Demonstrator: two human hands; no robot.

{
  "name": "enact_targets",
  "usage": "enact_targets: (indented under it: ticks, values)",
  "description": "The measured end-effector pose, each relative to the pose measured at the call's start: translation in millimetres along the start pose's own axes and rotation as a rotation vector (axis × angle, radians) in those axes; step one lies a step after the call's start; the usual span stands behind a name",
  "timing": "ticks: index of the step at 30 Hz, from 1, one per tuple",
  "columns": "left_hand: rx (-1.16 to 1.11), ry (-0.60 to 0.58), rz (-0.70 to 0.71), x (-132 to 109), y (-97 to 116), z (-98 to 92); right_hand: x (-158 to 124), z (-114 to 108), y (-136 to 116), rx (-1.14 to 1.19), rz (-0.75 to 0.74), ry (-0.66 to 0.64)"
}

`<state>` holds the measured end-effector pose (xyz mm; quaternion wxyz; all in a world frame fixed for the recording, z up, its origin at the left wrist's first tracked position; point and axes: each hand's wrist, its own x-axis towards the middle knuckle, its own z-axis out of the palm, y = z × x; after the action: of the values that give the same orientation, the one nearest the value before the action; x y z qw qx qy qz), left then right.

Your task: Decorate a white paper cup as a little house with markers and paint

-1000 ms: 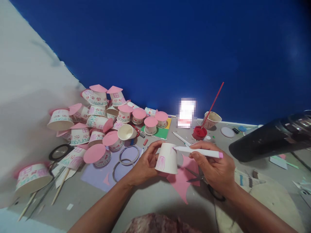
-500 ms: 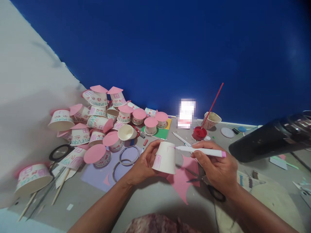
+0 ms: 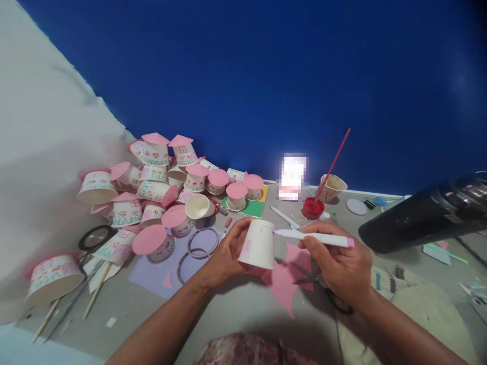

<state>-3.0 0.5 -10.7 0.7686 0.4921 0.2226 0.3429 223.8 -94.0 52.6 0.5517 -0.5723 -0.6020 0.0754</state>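
A white paper cup, bottom end up, is held in my left hand with the fingers wrapped round its left side. It carries a pink arched outline low on the left and thin pink lines near the top right. My right hand grips a white marker with a pink end, its tip touching or very close to the cup's upper right side. Beneath the hands lie cut pink paper and scissors, partly hidden by my right hand.
Many decorated cups with pink paper cone tops are piled at the left. Grey rings lie on lilac paper. A red paint pot, a patterned cup, a glowing blurred screen and a black flask stand behind and right.
Another short pink line shows near the top of the cup, and the cup has tilted slightly. Both hands keep nearly the same place and hold.
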Motion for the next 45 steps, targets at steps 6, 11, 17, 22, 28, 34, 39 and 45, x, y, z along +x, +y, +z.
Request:
enact_targets:
  ticks: [6,11,17,22,28,34,39,45]
  values:
    - [0.013,0.002,0.023,0.3,1.8,0.5,-3.7,0.0,-1.6,0.027,0.007,-0.017]
    - [0.060,-0.001,0.057,1.6,1.9,-1.4,-3.1,-0.3,-4.9,0.046,-0.027,-0.021]
    - [0.049,0.004,0.047,1.1,2.0,-1.8,-4.3,-0.1,-5.9,0.053,-0.041,-0.028]
    - [0.057,-0.016,0.067,2.1,-0.1,-1.8,-8.3,0.3,-2.0,0.055,-0.026,0.013]
    - [0.062,-0.036,0.085,2.6,-6.5,-2.2,-9.2,1.5,-5.1,0.092,-0.068,0.006]
    - [0.044,-0.042,0.082,1.2,-9.5,-3.2,-10.0,3.1,-6.2,0.072,-0.088,-0.004]
    - [0.019,-0.039,0.082,0.5,-8.3,-3.1,-6.2,2.4,-9.1,0.035,-0.127,-0.048]
    - [0.033,-0.036,0.094,1.5,-7.4,-2.2,-2.7,-0.6,-12.4,0.024,-0.139,-0.020]
